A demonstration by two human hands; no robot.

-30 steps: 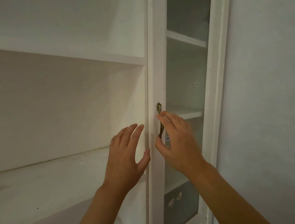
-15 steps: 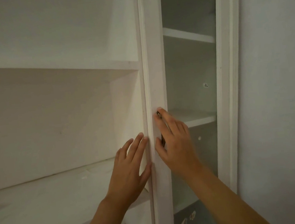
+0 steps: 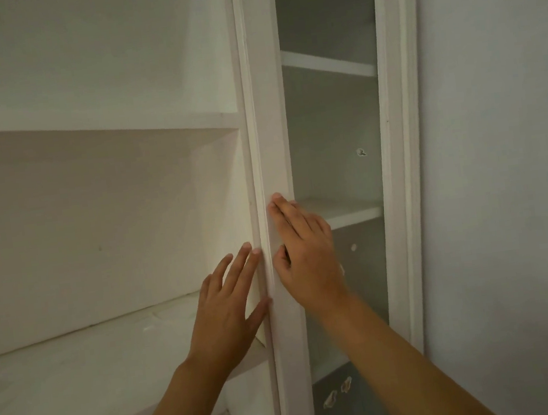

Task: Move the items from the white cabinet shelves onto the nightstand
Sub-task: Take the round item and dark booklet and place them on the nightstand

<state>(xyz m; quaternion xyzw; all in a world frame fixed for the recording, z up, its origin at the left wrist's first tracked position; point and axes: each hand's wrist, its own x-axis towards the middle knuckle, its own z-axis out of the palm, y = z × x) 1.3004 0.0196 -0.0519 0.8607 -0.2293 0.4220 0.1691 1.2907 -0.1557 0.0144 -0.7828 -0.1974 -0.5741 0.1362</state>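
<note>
Head view, white cabinet (image 3: 99,201) shelves bare left of glass door (image 3: 269,139), left hand (image 3: 225,311) spread flat against door's left edge, right hand (image 3: 308,258) flat on door frame, fingers extended, holding nothing.

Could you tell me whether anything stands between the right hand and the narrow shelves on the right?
Yes: the glass door is shut across those shelves, and the right hand lies on its frame.

My feed shows, at right, a plain pale grey painted wall (image 3: 510,178) running the full height of the view. Just beside it stands a narrow white-framed glass door (image 3: 267,122), upright, its pane (image 3: 335,124) see-through. Behind the glass I see two pale chipped marks (image 3: 337,394) low on a grey panel.
</note>
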